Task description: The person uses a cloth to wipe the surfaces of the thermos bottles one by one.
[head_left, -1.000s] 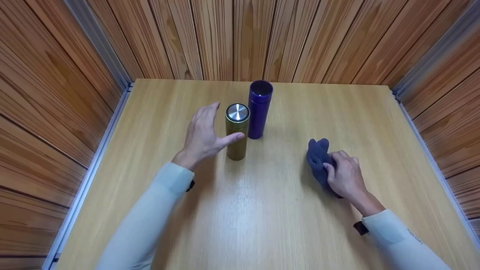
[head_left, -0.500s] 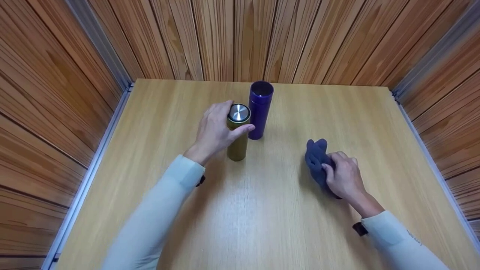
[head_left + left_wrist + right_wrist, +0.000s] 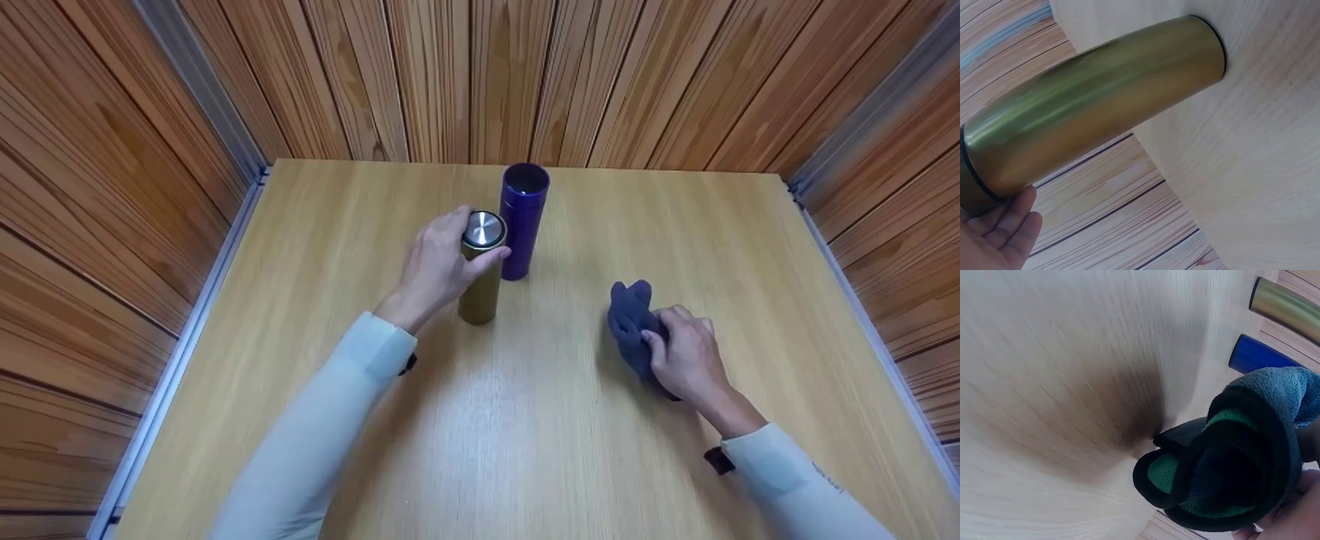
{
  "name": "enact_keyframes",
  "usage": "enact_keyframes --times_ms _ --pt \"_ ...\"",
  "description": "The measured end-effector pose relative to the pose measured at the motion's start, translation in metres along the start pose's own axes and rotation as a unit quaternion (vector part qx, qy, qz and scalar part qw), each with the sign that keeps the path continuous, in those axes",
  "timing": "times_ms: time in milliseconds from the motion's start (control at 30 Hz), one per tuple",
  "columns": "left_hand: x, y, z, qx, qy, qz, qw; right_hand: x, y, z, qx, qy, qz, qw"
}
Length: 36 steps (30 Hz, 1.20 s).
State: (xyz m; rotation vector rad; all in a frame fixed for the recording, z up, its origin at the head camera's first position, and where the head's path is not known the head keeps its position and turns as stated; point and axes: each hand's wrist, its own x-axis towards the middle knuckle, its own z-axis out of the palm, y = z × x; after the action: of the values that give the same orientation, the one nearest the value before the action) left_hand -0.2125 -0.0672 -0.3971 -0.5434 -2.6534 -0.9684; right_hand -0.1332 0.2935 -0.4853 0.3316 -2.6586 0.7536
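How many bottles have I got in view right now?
2. The gold-green bottle is near the middle, gripped near its top by the left hand; the purple bottle stands just behind it, slightly right. The near table edge is out of frame.

L grip (image 3: pixel 436 259) round gold btl (image 3: pixel 479 296), R grip (image 3: pixel 688 352) w/ cloth (image 3: pixel 630 324)

No text can be read in any view. A small dark marking (image 3: pixel 828 477), possibly lettering, is seen on the right sleeve (image 3: pixel 795 487) in the head view; too small to be made out.
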Motion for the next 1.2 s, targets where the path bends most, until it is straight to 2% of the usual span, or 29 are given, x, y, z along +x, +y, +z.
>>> enact_keyframes --times_ms 200,333,600,1000,1200 --pt "-0.003 0.005 0.002 -0.018 -0.014 0.0 0.9997 0.0 -0.001 0.0 0.002 0.002 0.001 1.0" --pt "-0.006 0.007 0.003 -0.022 -0.011 0.007 0.9997 0.0 -0.002 0.0 0.007 0.001 0.004 1.0" --pt "-0.012 0.011 0.005 -0.027 -0.001 0.038 0.9989 0.001 -0.005 0.0 0.01 0.002 0.001 1.0" --pt "-0.023 0.02 0.01 -0.018 -0.003 0.064 0.9978 -0.003 -0.01 0.002 0.016 0.012 -0.01 0.9997" --pt "-0.025 0.022 0.01 -0.034 -0.004 0.076 0.9965 -0.001 -0.013 0.0 0.017 0.008 -0.007 0.9998"
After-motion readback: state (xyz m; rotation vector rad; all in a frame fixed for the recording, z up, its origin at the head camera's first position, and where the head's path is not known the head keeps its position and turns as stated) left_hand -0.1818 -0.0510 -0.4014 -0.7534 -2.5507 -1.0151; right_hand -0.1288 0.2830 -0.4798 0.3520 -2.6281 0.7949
